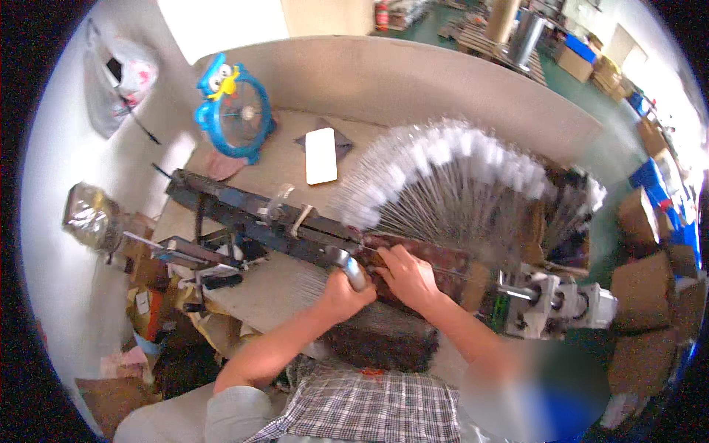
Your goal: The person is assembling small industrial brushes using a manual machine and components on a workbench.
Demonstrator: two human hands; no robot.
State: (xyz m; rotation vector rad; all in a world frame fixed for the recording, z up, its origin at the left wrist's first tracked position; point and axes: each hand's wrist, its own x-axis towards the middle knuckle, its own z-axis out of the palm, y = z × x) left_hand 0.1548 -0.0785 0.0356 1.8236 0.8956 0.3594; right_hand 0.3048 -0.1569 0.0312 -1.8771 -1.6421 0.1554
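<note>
I judge I'm mid-feed: left hand (341,294) clenched on the shiny metal lever handle (350,267), right hand (408,276) pressing, fingers flat, the fanned white-tipped thin sticks (443,184); next needs steady alignment.

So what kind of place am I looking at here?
Probably a small factory or workshop. The hands work at a bench machine with a fan of white-tipped sticks, and cardboard boxes and pallets stand on a green floor beyond.

Factory workshop, machine (295,229), cardboard boxes (650,273)
</note>
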